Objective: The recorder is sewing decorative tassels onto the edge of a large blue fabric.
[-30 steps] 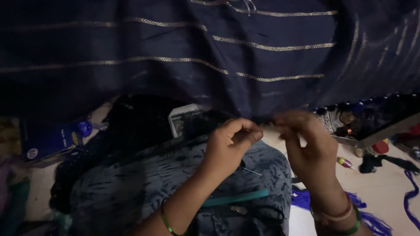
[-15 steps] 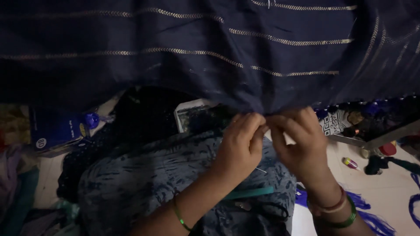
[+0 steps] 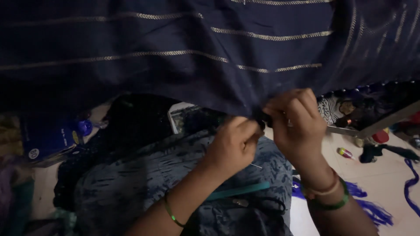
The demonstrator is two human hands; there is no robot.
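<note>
A large dark navy cloth point(image 3: 183, 52) with thin gold woven stripes hangs across the upper view. Both my hands meet at its lower edge. My left hand point(image 3: 234, 144) pinches the hem with closed fingers. My right hand point(image 3: 295, 124) grips the same edge just to the right, fingers curled around a small dark tassel or knot there. Green and pale bangles sit on my right wrist point(image 3: 328, 194), a thin green one on my left. A fine needle or pin point(image 3: 256, 165) shows just below my left hand.
My lap is covered by grey-blue patterned fabric point(image 3: 144, 183). Blue thread bundles point(image 3: 372, 209) lie on the pale floor at the right. A tray of small thread spools point(image 3: 372, 116) sits at the right. A blue packet point(image 3: 48, 140) lies at the left.
My hands have come together and risen to the cloth's hem. The cloth hangs lower and closer than before.
</note>
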